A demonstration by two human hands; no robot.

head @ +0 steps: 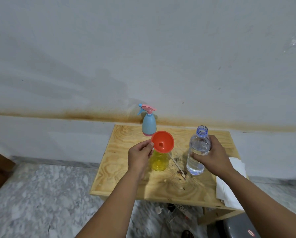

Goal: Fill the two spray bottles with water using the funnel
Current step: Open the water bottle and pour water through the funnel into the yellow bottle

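Observation:
An orange funnel [162, 141] sits in the mouth of a yellow spray bottle [159, 162] with its head removed, standing on the wooden table [126, 177]. My left hand [140, 157] pinches the funnel's left rim. My right hand [211, 155] grips an uncapped clear water bottle [198, 150], upright on the table to the right of the funnel and holding water. A blue spray bottle [149, 123] with a pink and blue trigger head stands at the table's back edge against the wall. The yellow bottle's spray head with its dip tube [176, 166] lies between the two bottles.
White paper or cloth [229, 188] lies on the table's right edge. Crumbs and brown stains [181, 176] mark the tabletop near the spray head. A grey object [238, 227] sits on the floor at the lower right, with clutter under the table.

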